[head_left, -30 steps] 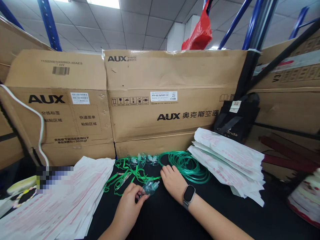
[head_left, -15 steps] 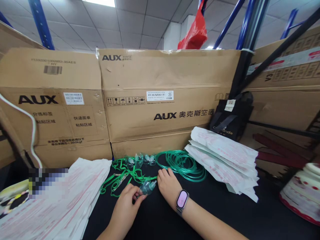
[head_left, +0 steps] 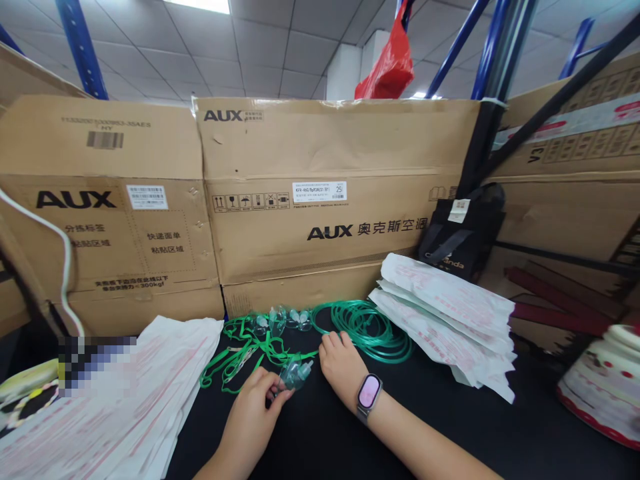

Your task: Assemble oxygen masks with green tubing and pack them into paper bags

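My left hand [head_left: 257,403] pinches the rim of a clear greenish oxygen mask [head_left: 295,373] just above the black tabletop. The mask's small connector points to the right, and a green strap runs behind it. My right hand [head_left: 343,367], with a watch on the wrist, rests beside the mask with fingers apart and loosely bent. Its fingertips are at the near left edge of the coiled green tubing [head_left: 373,333]; the thumb is hidden. Behind the held mask lie tangled green straps [head_left: 265,343] and several more clear masks [head_left: 277,321].
White printed packets [head_left: 135,400] lie stacked on the left, with another stack [head_left: 445,320] on the right. Large cardboard boxes [head_left: 340,147] wall off the back. A black bag [head_left: 463,227] stands behind the right stack. A white and red container [head_left: 607,387] sits at far right.
My right hand has moved slightly right and away, off the end of the green strap toward the tubing. My left hand keeps the oxygen mask in nearly the same place.
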The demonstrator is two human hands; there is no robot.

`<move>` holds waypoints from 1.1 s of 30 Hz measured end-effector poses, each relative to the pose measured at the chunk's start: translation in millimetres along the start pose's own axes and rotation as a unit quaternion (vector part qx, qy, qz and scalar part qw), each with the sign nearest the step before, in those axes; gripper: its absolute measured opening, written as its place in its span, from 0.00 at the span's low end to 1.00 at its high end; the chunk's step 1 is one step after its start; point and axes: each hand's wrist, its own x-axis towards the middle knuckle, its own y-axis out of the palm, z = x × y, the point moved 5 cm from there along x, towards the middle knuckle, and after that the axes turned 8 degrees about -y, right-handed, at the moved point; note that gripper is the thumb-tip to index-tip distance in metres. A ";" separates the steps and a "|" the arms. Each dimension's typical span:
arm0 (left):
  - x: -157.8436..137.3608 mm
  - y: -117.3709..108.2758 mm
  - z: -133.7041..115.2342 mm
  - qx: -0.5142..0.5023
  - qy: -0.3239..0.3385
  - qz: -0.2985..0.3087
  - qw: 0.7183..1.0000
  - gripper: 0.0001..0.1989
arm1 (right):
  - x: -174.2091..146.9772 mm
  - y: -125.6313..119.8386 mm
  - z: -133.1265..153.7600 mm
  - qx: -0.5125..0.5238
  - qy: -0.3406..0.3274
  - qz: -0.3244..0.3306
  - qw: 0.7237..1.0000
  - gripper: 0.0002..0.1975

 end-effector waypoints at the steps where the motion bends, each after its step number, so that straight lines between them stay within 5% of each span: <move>1: -0.2 0.3 0.4 0.005 0.001 0.000 1.000 0.08 | 1.3 -5.7 5.1 0.006 -0.034 -0.007 0.999 0.06; 6: -1.2 -0.5 3.1 0.031 0.000 -0.015 0.999 0.07 | 0.2 -38.9 34.8 0.036 -0.210 -0.075 0.974 0.08; 22: -1.4 -0.8 3.6 0.040 0.004 -0.014 0.999 0.05 | -7.1 -49.4 55.3 0.098 -0.292 -0.137 0.942 0.11; 24: -1.3 -2.3 2.6 0.042 0.002 -0.019 0.999 0.05 | -3.5 -47.1 42.3 0.149 -0.236 -0.102 0.955 0.10; 26: -1.0 -5.2 1.1 0.042 0.002 -0.030 0.999 0.08 | 0.1 -35.2 12.5 0.240 -0.091 -0.052 0.965 0.07; 28: -0.8 -9.0 -0.5 0.037 0.004 -0.044 0.998 0.10 | -3.2 -13.9 -23.4 0.343 0.084 -0.009 0.936 0.13; 33: -0.1 -12.5 -0.2 0.031 -0.003 -0.048 0.998 0.10 | -12.1 26.1 -59.9 0.361 0.123 0.042 0.923 0.21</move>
